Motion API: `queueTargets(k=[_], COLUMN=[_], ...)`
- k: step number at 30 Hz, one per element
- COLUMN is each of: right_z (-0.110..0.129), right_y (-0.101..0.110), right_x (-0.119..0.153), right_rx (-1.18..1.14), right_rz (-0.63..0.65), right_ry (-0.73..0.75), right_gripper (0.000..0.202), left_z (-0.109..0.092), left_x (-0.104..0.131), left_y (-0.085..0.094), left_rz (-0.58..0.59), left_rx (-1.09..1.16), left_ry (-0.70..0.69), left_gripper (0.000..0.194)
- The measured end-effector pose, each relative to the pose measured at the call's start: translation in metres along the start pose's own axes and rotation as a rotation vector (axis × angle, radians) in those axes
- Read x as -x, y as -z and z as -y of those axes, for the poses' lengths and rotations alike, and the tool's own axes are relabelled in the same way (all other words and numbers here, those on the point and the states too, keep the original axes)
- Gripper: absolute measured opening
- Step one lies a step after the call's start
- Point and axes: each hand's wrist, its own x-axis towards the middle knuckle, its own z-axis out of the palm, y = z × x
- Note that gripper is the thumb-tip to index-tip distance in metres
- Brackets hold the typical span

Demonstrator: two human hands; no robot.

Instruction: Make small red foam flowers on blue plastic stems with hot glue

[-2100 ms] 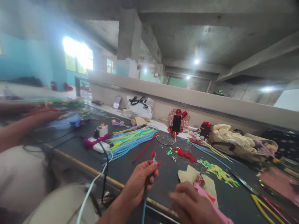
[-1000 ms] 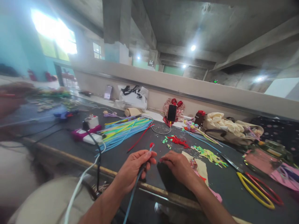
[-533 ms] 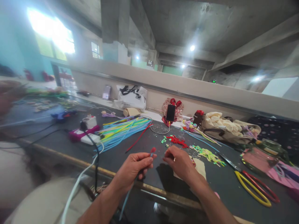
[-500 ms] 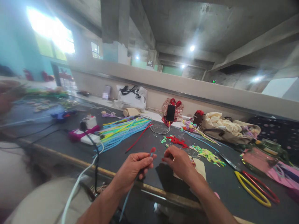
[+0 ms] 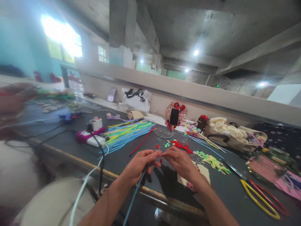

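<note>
My left hand [image 5: 143, 163] pinches a blue pipe cleaner [image 5: 135, 196] near its top, where a small red piece [image 5: 157, 146] sits. The stem hangs down past the table's front edge. Close by on the right, my right hand [image 5: 180, 160] has its thumb and forefinger pressed together at the left fingertips; whatever lies between them is too small to make out. A tiny red bit shows just below the fingertips. Beyond the hands lie short red pieces [image 5: 181, 146] and short yellow-green pieces [image 5: 213, 161].
Long pipe cleaners [image 5: 131, 133] lie behind my left hand, beside a power strip [image 5: 90, 138]. Scissors [image 5: 258, 194] rest at the right near a glass jar [image 5: 269, 164]. A phone [image 5: 174, 116] leans at the back. Another person's blurred hand [image 5: 16, 103] shows at far left.
My right hand has come in to meet my left fingertips; before, a gap separated them. The view has shifted slightly, and more of the blue stem shows below my left hand.
</note>
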Motion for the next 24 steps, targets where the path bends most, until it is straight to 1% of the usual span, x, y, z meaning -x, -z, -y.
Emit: queueTargets(k=[3, 6, 8, 12, 14, 17, 20, 24], right_z=[0.001, -0.001, -0.004, -0.008, -0.008, -0.006, -0.005, -0.008], right_y=[-0.001, -0.002, 0.0, 0.009, 0.012, 0.01, 0.004, -0.006], right_x=[-0.004, -0.006, -0.005, 0.003, 0.008, 0.014, 0.017, 0.021], right_rx=[-0.041, -0.083, -0.109, -0.169, -0.203, -0.243, -0.273, -0.318], right_rz=[-0.026, -0.072, -0.146, -0.336, -0.386, -0.401, -0.395, -0.373], right_ry=[0.0, -0.011, -0.039, -0.139, -0.177, -0.202, -0.21, -0.224], right_gripper=[0.02, 0.02, 0.021, 0.024, 0.026, 0.024, 0.022, 0.021], left_z=[0.003, 0.007, 0.009, 0.013, 0.013, 0.013, 0.011, 0.008], left_x=[-0.01, -0.016, -0.019, -0.024, -0.025, -0.025, -0.024, -0.025], left_y=[0.001, 0.002, 0.004, 0.006, 0.006, 0.005, 0.005, 0.007], left_rz=[0.058, 0.088, 0.084, 0.051, 0.031, 0.001, -0.043, -0.127], left_rx=[-0.003, -0.018, -0.035, -0.074, -0.096, -0.13, -0.149, -0.154], left_ry=[0.015, 0.016, 0.016, 0.013, 0.011, -0.002, -0.023, -0.049], left_gripper=[0.018, 0.02, 0.021, 0.023, 0.023, 0.027, 0.03, 0.027])
